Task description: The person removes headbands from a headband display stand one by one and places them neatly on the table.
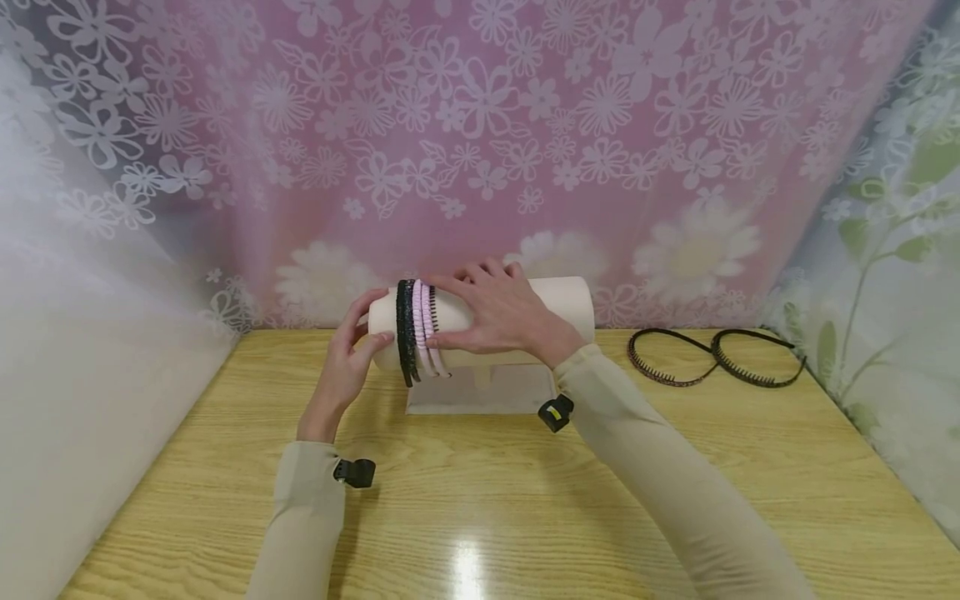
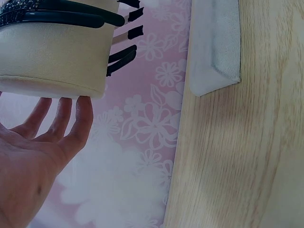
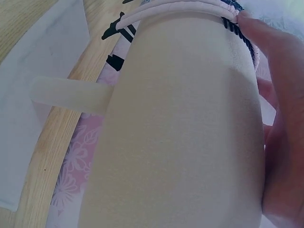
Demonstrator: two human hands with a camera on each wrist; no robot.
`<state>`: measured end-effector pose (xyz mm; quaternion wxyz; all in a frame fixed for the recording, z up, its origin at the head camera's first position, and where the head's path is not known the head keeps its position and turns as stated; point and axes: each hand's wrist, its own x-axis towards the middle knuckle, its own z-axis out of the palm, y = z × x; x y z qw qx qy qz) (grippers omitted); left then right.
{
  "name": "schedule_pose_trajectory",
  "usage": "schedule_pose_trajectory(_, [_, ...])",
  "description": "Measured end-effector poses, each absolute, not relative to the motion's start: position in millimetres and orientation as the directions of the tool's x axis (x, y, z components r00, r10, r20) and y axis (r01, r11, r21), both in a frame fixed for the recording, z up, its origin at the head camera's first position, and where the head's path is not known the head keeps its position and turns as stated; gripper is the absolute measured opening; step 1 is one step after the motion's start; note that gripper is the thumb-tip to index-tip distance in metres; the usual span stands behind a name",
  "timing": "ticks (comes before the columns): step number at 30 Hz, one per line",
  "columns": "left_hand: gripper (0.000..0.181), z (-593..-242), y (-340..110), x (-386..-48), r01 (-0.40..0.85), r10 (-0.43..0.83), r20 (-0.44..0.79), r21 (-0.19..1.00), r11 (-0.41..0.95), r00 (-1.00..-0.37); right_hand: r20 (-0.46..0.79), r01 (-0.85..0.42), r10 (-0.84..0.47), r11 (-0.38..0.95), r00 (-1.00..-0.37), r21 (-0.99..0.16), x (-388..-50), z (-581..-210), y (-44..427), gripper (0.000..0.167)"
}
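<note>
In the head view a cream headband display stand (image 1: 567,312), a padded roll on a foot, lies crosswise on the table. Toward its left end sit black headbands (image 1: 406,333) and pink headbands (image 1: 423,321), side by side; small comb teeth show beside the pink ones. My left hand (image 1: 347,358) grips the roll's left end, thumb in front, fingers behind. Its fingertips touch the end in the left wrist view. My right hand (image 1: 498,312) reaches over the roll and holds the rightmost pink headband, index finger on top, thumb lower at the front.
Two dark toothed headbands (image 1: 671,358) lie overlapping on the wooden table (image 1: 420,508), right of the stand. The stand's flat foot (image 1: 480,396) rests near the back edge. A pink floral curtain (image 1: 465,125) hangs behind, and pale sheets flank both sides.
</note>
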<state>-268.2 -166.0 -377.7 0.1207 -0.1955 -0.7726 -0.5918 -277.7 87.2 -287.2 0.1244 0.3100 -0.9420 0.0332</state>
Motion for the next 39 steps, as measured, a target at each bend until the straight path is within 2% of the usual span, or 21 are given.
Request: schedule_pose_trajectory(39, [0.055, -375, -166, -265, 0.418, 0.162, 0.389, 0.88, 0.228, -0.907, 0.2, -0.58, -0.558, 0.811, -0.806, -0.074, -272, -276, 96, 0.085])
